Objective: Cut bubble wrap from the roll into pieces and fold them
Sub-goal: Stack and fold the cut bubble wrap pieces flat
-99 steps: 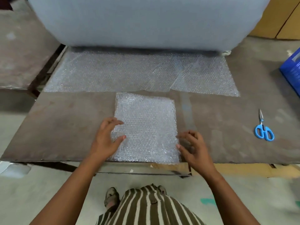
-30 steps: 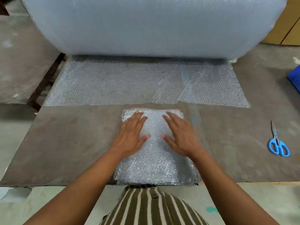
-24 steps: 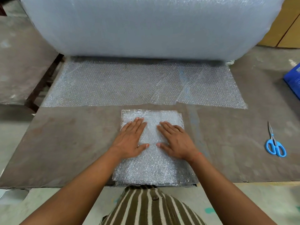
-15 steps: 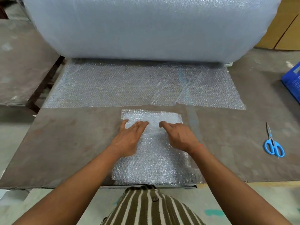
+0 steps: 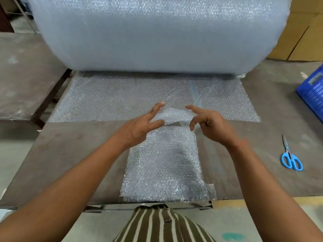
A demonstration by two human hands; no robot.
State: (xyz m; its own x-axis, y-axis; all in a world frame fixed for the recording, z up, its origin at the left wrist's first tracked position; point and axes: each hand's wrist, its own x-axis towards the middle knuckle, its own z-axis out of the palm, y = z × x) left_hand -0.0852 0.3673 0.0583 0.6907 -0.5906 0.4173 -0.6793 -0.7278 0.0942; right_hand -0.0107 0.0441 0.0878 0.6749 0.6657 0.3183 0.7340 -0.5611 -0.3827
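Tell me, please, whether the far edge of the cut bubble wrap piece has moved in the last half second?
Yes. Both hands, left hand and right hand, have lifted the bubble wrap piece's far edge off the table.

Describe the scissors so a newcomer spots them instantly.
Start at the huge bubble wrap roll across the back of the brown table. Toward the table's near right lies a small pair of blue-handled scissors, blades pointing away: the only tool, apart from all the wrap.

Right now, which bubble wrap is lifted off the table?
The cut piece nearest the person: both hands pinch its far edge and raise it. The unrolled sheet lies flat, attached to the roll.
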